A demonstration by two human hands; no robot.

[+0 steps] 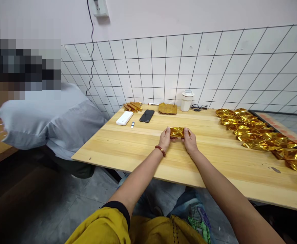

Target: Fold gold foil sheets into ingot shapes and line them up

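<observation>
Between my two hands, a folded piece of shiny gold foil paper (pixel 177 132) is held level just over the wooden table (pixel 128 145). My left hand (pixel 165 138), with a red bead bracelet (pixel 160 150) at the wrist, pinches its left end. At the right end, my right hand (pixel 189 140) grips it with the thumb on top. The fingers beneath the foil are mostly hidden. Crumpled or folded gold foil pieces (pixel 255 132) lie in rows along the right side of the table. A flat stack of gold paper (pixel 167 108) rests at the back.
Along the back are folded gold strips (pixel 133 106), a marker (pixel 153 104), a white lidded cup (pixel 187 100) and glasses (pixel 199 107). A white power bank (pixel 124 118), black phone (pixel 147 116) and small blue-white tube (pixel 132 124) lie at left. A person (pixel 54 118) leans there.
</observation>
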